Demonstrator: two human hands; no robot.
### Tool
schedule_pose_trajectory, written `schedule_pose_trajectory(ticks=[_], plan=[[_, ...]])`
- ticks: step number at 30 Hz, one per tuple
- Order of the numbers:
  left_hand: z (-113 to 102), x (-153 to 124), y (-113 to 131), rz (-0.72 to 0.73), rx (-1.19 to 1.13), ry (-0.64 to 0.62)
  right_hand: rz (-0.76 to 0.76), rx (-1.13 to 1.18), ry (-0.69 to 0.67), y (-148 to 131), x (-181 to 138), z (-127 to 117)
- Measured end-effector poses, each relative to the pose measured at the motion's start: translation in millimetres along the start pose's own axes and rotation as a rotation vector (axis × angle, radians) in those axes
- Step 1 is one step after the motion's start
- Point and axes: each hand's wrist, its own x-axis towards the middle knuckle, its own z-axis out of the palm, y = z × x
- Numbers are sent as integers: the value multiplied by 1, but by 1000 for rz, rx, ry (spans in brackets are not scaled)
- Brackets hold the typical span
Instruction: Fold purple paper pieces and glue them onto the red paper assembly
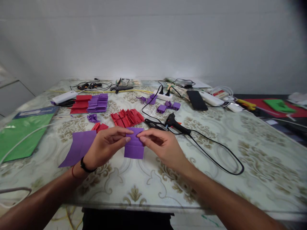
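Between my two hands a small creased sheet of purple paper (134, 151) is held up over the table, its lower part hanging down. My left hand (109, 143) pinches its left edge between thumb and fingers. On the opposite edge, my right hand (163, 143) grips it the same way. A larger purple sheet (80, 145) lies partly under my left hand and wrist. Just beyond the hands are folded red paper pieces (127, 118) in a row, and a smaller red piece (99, 127) sits near my left fingers.
A black glue gun (177, 124) with a looping cord lies right of centre. Folded purple pieces (168, 107) sit near a white power strip (163, 95). A phone (196, 100) is farther right. Green paper packs (26, 134) lie at left. Pliers (122, 88) rest at the back.
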Motion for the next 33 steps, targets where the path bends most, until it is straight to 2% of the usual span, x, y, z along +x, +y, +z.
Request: schedule_pose_trajectory(ticks=[5,7,10,13,17,21,25,27,33], plan=[[1,3,-1,-166,-158,35,-17,16,3,4,0,1],[1,4,-1,-202,-129,33,-23,34,-11,5,0,2],[0,5,-3,-238,-39,-39,-20,46,-24,4,0,2],[-2,4,-7,-241,44,-94,-5,13,-30,4,0,2],[-2,3,-9,-227,83,-88,75,42,-91,6,1,2],[-1,4,-5,-151,106,-26,82,148,-108,5,-1,2],[1,5,-4,-104,48,57,131,114,-126,4,0,4],[1,5,-4,-147,-5,25,156,99,-129,5,1,5],[0,3,0,-318,-111,-235,151,117,-64,3,3,1]])
